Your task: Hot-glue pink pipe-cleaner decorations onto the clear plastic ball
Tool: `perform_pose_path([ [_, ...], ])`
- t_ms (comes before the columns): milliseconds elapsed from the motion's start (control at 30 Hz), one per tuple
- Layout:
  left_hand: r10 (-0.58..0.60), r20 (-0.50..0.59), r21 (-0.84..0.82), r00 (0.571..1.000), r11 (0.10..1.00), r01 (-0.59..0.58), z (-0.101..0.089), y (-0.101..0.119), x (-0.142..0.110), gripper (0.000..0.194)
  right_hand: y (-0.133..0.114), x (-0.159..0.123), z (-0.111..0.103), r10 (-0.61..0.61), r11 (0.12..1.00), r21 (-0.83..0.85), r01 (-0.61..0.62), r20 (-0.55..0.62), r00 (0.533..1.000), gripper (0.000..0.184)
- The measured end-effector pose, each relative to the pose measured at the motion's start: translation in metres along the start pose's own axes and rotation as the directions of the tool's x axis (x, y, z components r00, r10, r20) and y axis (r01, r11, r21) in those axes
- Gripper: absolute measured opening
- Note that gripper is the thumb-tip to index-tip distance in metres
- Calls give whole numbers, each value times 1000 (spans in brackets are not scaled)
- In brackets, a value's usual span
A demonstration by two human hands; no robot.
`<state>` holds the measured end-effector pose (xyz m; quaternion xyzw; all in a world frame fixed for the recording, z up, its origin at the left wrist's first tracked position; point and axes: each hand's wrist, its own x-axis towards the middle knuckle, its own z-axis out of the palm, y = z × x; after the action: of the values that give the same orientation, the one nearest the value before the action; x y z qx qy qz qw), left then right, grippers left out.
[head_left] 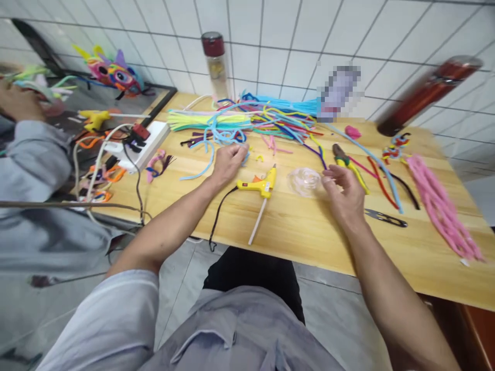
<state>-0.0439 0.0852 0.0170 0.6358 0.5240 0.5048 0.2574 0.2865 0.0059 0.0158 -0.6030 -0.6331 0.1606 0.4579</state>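
Observation:
My left hand (231,164) is closed at the near edge of a loosely coiled light-blue pipe cleaner (228,135). A bit of blue shows at its fingertips; what lies inside the fingers is mostly hidden. My right hand (345,195) rests low over the table, fingers loosely curled with a gap at the thumb. Beside those fingertips are a clear plastic dish (303,181) and the end of a purple pipe cleaner (312,151). Between my hands lies a yellow glue gun (257,184) with a white glue stick (258,221) sticking out of its back.
Pliers (350,166) and thread snips (386,218) lie around my right hand. Bundled pipe cleaners (211,119) line the back, near a bottle (216,67) and red flask (431,95). Pink strands (443,208) lie right. A power strip (145,149) and a co-worker's hand (21,100) are left.

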Motion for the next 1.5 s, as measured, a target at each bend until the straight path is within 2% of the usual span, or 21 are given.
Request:
perform_pose_path([
  [67, 6, 18, -29, 1000, 1000, -6, 1, -2, 1, 58, -2, 0, 0, 31, 999, -19, -31, -14, 999, 48],
  [567, 117, 17, -17, 993, 993, -117, 4, -6, 6, 61, 11, 3, 10, 21, 1000, -21, -22, -65, 998, 49],
  [667, 146, -2, -27, 989, 989, -146, 1, 10, 5, 60, 11, 3, 13, 12, 999, -31, -15, -73, 997, 48],
  [767, 191, -15, -50, 982, 980, -191, -8, 41, 0, 59, 12, 3, 15, 11, 999, -38, -14, -76, 997, 47],
  [867, 284, 17, -50, 959, 958, -282, -18, 71, -6, 60, 16, 4, 16, -4, 999, -49, 0, -83, 997, 46],
  [967, 331, 50, 58, 942, 941, -333, -22, 82, -8, 64, 20, 5, 16, -69, 994, -89, 63, -66, 995, 53],
  [1133, 336, 76, 164, 939, 925, -344, -16, 63, -1, 70, 23, 5, 15, -172, 948, -263, 182, 61, 983, 78],
  [1200, 343, 72, 171, 936, 921, -351, -14, 50, 1, 67, 22, 4, 15, -178, 927, -313, 206, 116, 977, 81],
  [1333, 332, 113, 272, 937, 896, -350, -12, 25, 0, 63, 20, 3, 15, -210, 906, -343, 248, 144, 967, 82],
  [1433, 328, 165, 378, 930, 850, -366, -9, 13, -3, 64, 20, 3, 15, -236, 889, -356, 287, 178, 955, 89],
  [1500, 336, 215, 419, 917, 816, -398, -6, 9, -4, 64, 21, 2, 15, -213, 883, -379, 277, 203, 956, 96],
])
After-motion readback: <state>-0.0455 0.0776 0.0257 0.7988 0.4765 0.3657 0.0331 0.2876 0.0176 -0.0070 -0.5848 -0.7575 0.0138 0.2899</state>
